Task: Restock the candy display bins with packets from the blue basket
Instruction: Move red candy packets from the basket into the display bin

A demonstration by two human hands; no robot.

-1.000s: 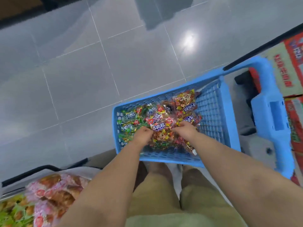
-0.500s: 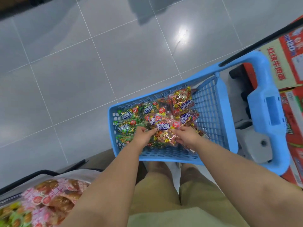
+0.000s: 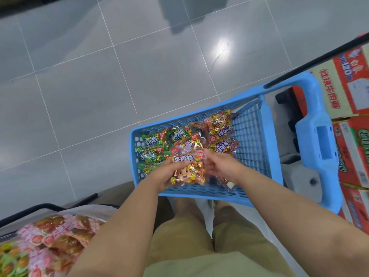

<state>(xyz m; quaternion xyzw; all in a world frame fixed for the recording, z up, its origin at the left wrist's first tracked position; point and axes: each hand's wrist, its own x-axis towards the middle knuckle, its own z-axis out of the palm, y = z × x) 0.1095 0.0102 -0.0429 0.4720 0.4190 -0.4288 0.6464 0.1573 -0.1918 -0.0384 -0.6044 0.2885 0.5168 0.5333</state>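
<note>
Fingers [image 3: 211, 166] clamp a red candy packet [image 3: 187, 171], left hand [image 3: 164, 175] on one edge, right hand [image 3: 222, 166] on the other, just above the blue basket [image 3: 133, 156]; slippery film could slide free, dropping it among the remaining packets [image 3: 153, 138].

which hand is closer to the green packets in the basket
Left. The left hand grips the left edge of the red packet, just beside the green packets. The right hand is at that packet's right edge, farther from them.

Glossy grey floor tiles [image 3: 139, 76]; red-printed cartons [image 3: 349, 86] stacked far right.
</note>
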